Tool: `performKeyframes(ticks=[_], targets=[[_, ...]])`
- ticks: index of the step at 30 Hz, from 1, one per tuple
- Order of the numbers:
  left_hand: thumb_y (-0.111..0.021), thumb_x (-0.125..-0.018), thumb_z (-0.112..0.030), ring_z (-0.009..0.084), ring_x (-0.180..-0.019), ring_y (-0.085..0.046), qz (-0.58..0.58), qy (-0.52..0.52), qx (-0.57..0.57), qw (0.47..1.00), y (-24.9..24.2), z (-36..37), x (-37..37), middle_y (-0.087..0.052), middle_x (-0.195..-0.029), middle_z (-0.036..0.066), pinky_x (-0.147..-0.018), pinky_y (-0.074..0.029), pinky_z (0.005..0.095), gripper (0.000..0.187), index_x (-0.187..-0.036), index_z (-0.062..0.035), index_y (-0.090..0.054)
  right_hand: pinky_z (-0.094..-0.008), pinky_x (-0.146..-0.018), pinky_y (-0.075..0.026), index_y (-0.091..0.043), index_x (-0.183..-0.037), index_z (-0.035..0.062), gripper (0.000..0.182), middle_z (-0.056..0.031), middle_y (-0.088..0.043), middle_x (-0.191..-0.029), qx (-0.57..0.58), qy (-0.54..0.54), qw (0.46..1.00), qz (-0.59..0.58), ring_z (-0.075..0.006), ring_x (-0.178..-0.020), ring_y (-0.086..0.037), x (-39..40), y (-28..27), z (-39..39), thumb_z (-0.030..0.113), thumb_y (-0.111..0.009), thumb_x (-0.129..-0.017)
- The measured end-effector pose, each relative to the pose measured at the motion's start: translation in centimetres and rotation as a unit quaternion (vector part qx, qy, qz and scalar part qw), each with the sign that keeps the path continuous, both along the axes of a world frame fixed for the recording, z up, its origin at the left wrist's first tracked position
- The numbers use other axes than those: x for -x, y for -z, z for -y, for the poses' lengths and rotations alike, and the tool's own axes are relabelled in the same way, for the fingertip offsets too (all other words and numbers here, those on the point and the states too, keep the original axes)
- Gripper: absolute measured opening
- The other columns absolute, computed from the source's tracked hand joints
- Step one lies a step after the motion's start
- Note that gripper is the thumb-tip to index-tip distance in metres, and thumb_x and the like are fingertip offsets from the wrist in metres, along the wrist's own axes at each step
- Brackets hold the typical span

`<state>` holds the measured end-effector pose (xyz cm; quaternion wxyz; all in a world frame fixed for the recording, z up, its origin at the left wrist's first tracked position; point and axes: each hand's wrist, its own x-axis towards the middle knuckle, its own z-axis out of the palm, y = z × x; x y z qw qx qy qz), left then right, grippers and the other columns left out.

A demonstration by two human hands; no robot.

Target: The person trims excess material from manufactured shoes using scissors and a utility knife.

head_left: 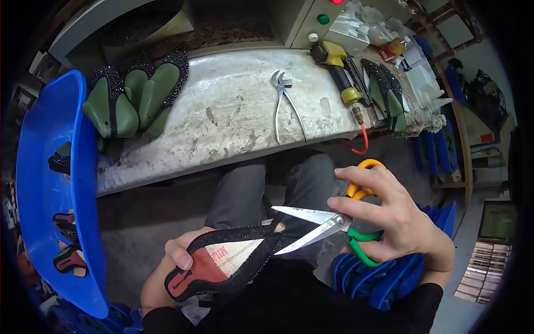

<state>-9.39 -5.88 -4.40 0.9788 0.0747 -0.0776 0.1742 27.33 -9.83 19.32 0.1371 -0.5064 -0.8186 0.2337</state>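
Observation:
My left hand (181, 253) is closed around the heel side of a shoe upper (239, 259), black and glittery, with its red and cream insole facing up. A pair of scissors (335, 222) is in my right hand (392, 211), fingers through the yellow and green handles. The blades stand apart, with the shoe's pointed toe close to the gap between them. The shoe and scissors are over my lap, in front of the bench.
Pincers (286, 106) lie on the worn bench (222, 106). Beside them rests a yellow and black air tool (339, 72) with a red hose. Green shoe lasts with black uppers (114, 106) stand at the left, another (385, 94) at the right. A blue bin (89, 222) holds several shoe pieces.

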Motion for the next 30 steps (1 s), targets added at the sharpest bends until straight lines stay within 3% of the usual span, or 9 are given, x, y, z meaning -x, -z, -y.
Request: performKeyframes(ticks=[7, 12, 17, 22, 26, 27, 30], targets=[[-0.074, -0.066, -0.012, 0.0306, -0.081, -0.07, -0.074, 0.037, 0.014, 0.996, -3.3, 0.4, -0.6, -0.071, -0.108, 0.031, -0.076, -0.059, 0.0335, 0.087, -0.138, 0.0258, -0.042, -0.0398, -0.092, -0.049, -0.071, -0.131, 0.0083, 0.053, -0.0186, -0.058, -0.139, -0.016, -0.081, 0.996, 0.042, -0.0292, -0.096, -0.058, 0.2, 0.1, -0.5, 0.012, -0.08, -0.079], [-0.072, -0.068, -0.014, 0.0282, -0.079, -0.07, -0.075, 0.084, 0.054, 0.992, -3.0, 1.2, -0.4, -0.071, -0.109, 0.03, -0.071, -0.058, 0.0293, 0.084, -0.137, 0.0251, -0.045, -0.0408, -0.088, -0.051, -0.07, -0.129, 0.0082, 0.05, -0.0168, -0.059, -0.134, 0.056, -0.108, 0.992, 0.045, -0.0294, -0.094, -0.059, 0.1, 0.1, -0.4, 0.01, -0.078, -0.08], [-0.07, -0.072, -0.017, 0.0237, -0.077, -0.069, -0.1, 0.146, 0.11, 0.978, -2.9, 2.1, -0.8, -0.072, -0.107, 0.028, -0.068, -0.056, 0.0257, 0.077, -0.134, 0.023, -0.049, -0.0373, -0.075, -0.054, -0.075, -0.119, 0.0078, 0.045, -0.0159, -0.063, -0.125, 0.062, -0.143, 0.985, 0.068, -0.0248, -0.083, -0.061, -0.3, 2.2, 0.5, 0.006, -0.082, -0.074], [-0.068, -0.074, -0.019, 0.0203, -0.075, -0.068, -0.115, 0.161, 0.081, 0.977, -1.9, 3.3, -0.7, -0.072, -0.105, 0.025, -0.066, -0.054, 0.0234, 0.072, -0.133, 0.0203, -0.052, -0.0354, -0.061, -0.053, -0.075, -0.115, 0.0064, 0.042, -0.0123, -0.065, -0.113, 0.054, -0.149, 0.986, 0.045, -0.0232, -0.073, -0.06, -1.3, 4.4, 1.9, 0.004, -0.081, -0.074], [-0.071, -0.067, -0.015, 0.041, -0.107, -0.071, 0.039, 0.165, 0.205, 0.964, 1.6, 4.9, -0.2, -0.064, -0.126, 0.039, -0.093, -0.061, 0.0425, 0.088, -0.142, 0.0236, -0.043, -0.0341, -0.055, -0.052, -0.075, -0.113, 0.0061, 0.04, -0.0104, -0.066, -0.106, 0.059, -0.159, 0.985, 0.04, -0.0225, -0.067, -0.06, -1.7, 4.3, 1.9, 0.003, -0.081, -0.074], [-0.071, -0.067, -0.015, 0.041, -0.107, -0.071, 0.036, 0.164, 0.202, 0.965, 1.2, 4.6, -0.1, -0.064, -0.126, 0.039, -0.093, -0.061, 0.0425, 0.088, -0.142, 0.0236, -0.043, -0.0341, -0.055, -0.052, -0.075, -0.113, 0.0061, 0.04, -0.0104, -0.066, -0.106, 0.054, -0.16, 0.985, 0.038, -0.0225, -0.067, -0.06, -1.8, 4.4, 1.9, 0.003, -0.081, -0.074], [-0.07, -0.08, -0.016, 0.0413, -0.131, -0.059, -0.08, 0.189, 0.145, 0.968, -1.1, 3.2, 0.3, -0.051, -0.149, 0.035, -0.115, -0.046, 0.0442, 0.089, -0.154, 0.0182, -0.035, -0.0355, -0.054, -0.052, -0.073, -0.116, 0.0059, 0.039, -0.0101, -0.065, -0.108, 0.043, -0.166, 0.985, -0.003, -0.0239, -0.065, -0.059, -1.8, 5.3, 2.1, 0.006, -0.079, -0.078]])
